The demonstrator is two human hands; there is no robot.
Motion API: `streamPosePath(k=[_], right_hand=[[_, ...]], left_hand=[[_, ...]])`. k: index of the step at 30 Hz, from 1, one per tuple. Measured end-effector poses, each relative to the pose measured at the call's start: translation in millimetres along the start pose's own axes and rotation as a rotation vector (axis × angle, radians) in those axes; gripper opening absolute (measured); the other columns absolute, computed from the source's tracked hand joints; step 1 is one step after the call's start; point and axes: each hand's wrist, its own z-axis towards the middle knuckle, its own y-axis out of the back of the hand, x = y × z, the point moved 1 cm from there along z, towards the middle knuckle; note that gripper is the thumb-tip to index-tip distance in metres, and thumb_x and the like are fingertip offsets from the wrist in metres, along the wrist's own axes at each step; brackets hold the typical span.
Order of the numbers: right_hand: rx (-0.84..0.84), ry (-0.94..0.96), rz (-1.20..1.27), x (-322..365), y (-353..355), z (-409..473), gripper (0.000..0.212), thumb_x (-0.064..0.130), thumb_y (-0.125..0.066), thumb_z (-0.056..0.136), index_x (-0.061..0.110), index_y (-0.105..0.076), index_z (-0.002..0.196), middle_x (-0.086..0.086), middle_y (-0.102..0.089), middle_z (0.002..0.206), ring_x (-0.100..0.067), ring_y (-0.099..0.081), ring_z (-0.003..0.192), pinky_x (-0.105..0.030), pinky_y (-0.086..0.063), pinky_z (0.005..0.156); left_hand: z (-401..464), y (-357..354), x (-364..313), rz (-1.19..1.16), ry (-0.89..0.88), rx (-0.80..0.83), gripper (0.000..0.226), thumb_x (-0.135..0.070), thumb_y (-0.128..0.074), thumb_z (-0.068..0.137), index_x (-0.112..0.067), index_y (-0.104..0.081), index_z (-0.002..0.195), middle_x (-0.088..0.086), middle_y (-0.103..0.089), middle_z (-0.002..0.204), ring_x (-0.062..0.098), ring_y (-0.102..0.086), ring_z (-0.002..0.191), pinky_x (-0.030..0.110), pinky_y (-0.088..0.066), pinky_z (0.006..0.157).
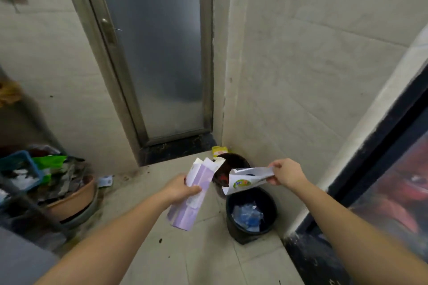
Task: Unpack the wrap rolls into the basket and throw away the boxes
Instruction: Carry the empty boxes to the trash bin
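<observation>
My left hand (pixel 179 190) grips a long purple-and-white box (pixel 192 199) with its top flaps open, held tilted over the floor left of the bins. My right hand (pixel 286 173) pinches one end of a white box (pixel 246 180) with a green-and-yellow logo, flattened and hanging above a black waste bin (pixel 251 236). That bin holds crumpled blue and clear plastic. A second dark bin (pixel 234 163) stands just behind it in the corner. No wrap rolls or basket for them show.
A frosted glass door (pixel 152 53) with a raised dark sill is straight ahead. Tiled walls meet in the corner at right. A yellow packet (pixel 218 151) lies behind the bins. At left a brown tub (pixel 76 199) with clutter, a blue crate (pixel 17 164) and green packaging crowd the floor.
</observation>
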Motion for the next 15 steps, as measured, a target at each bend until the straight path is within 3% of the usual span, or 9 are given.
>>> streamPosePath(k=[2,5,9,12,15], right_hand=[[-0.009,-0.048,0.004,-17,9,25,0.030,-0.007,-0.045,0.079,0.009,-0.071,0.076,-0.004,-0.068,0.048,-0.011,-0.067,0.044,-0.023,-0.059,0.059],[-0.026,-0.134,0.018,-45,20,68,0.028,-0.005,-0.045,0.084,0.004,-0.072,0.087,-0.020,-0.073,0.075,-0.034,-0.073,0.075,-0.039,-0.060,0.079],[0.060,-0.127,-0.198,-70,28,131,0.026,0.002,-0.055,0.087,0.002,-0.070,0.108,-0.019,-0.072,0.104,-0.034,-0.068,0.099,-0.042,-0.052,0.094],[0.211,-0.062,-0.531,-82,23,176,0.029,0.015,-0.052,0.092,0.010,-0.065,0.118,-0.013,-0.068,0.118,-0.029,-0.064,0.109,-0.036,-0.050,0.094],[0.331,-0.047,-0.664,-106,9,217,0.032,0.017,-0.044,0.096,0.007,-0.065,0.118,-0.018,-0.066,0.118,-0.033,-0.062,0.108,-0.035,-0.048,0.089]], left_hand=[[30,-15,-18,0.007,-0.019,0.043,0.050,-0.043,-0.067,0.080,-0.013,-0.052,0.117,0.009,-0.062,0.113,0.022,-0.058,0.090,0.030,-0.045,0.074],[73,-40,-44,-0.014,-0.025,0.112,0.050,-0.042,-0.067,0.080,-0.012,-0.051,0.118,0.009,-0.062,0.114,0.021,-0.057,0.090,0.030,-0.045,0.073],[129,-77,-69,-0.090,0.030,0.164,0.055,-0.039,-0.069,0.079,-0.010,-0.048,0.120,0.008,-0.059,0.113,0.025,-0.059,0.098,0.033,-0.048,0.076],[167,-109,-74,-0.181,0.096,0.169,0.044,-0.035,-0.070,0.079,-0.014,-0.047,0.111,0.009,-0.059,0.114,0.021,-0.057,0.090,0.030,-0.046,0.070],[200,-151,-66,-0.218,0.229,0.171,0.051,-0.031,-0.069,0.081,-0.008,-0.042,0.119,0.014,-0.056,0.123,0.027,-0.057,0.102,0.031,-0.045,0.079]])
